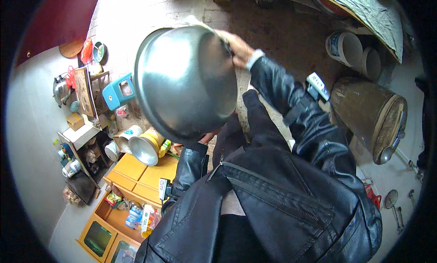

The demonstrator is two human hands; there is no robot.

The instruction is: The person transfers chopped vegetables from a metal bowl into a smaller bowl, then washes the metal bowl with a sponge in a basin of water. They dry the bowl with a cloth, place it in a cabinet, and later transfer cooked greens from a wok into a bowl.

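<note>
A large grey metal basin (174,75) is held up in the air, tilted on its side, with its rounded outer wall and base facing me. My right hand (240,47) lies against the far edge of its base, fingers partly blurred. From under those fingers a pale cloth (197,22) sticks out along the basin's wall. My left hand (208,138) grips the basin from its near side; most of that hand is hidden by the metal and the dark sleeve. The basin's inside is turned away from view.
At left stand a blue plastic stool (117,96), a metal bowl (145,150) and a yellow wooden cabinet (129,167) with packages in its open section. White buckets (344,49) stand at right, near a large brown vat (363,109) whose lid bears a metal ladle (387,153).
</note>
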